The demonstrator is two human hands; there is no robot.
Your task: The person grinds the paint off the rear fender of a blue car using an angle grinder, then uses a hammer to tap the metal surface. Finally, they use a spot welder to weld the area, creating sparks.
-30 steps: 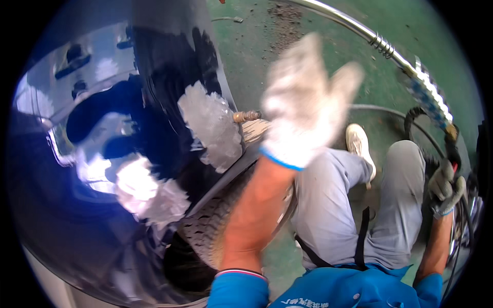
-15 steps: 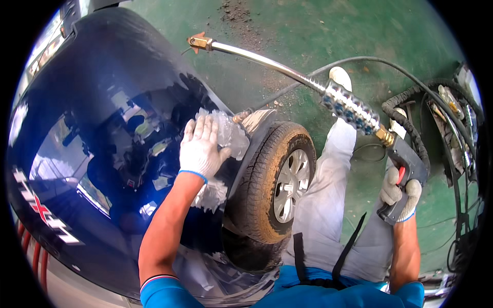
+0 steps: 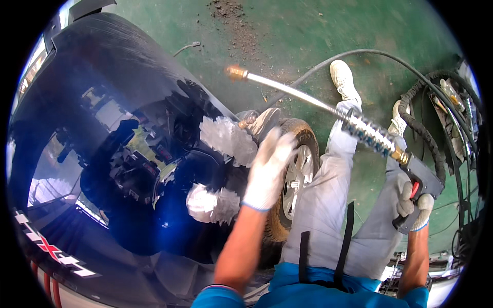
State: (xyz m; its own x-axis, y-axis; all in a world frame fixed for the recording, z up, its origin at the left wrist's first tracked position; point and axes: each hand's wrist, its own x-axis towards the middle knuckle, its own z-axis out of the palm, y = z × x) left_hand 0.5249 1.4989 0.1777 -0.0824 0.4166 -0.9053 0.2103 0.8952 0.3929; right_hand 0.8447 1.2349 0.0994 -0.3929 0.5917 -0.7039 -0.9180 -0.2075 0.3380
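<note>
My right hand (image 3: 415,208) is wrapped round the black pistol grip of a spot-welding gun (image 3: 374,137), by its red trigger. A coil-wrapped section and a long bare metal rod reach from it up and left, ending in a blurred copper-coloured tip (image 3: 236,73) above the floor. Blurred by motion, my gloved left hand (image 3: 267,172) is held with its fingers stretched out, empty, in front of the tyre (image 3: 292,128). Beside it the dark blue car panel (image 3: 138,61) has two patches sanded to bare metal, an upper patch (image 3: 226,138) and a lower patch (image 3: 210,204).
A brass-coloured clamp (image 3: 249,120) on a thick grey cable (image 3: 370,50) sits by the wheel arch. Wrapped hoses (image 3: 436,154) and a rack of tools (image 3: 452,113) stand at the right. Dirt (image 3: 236,25) lies scattered on the green floor.
My left hand has come off the upper sanded patch and moved right, to the tyre. The gun has shifted right, its tip moving right and down.
</note>
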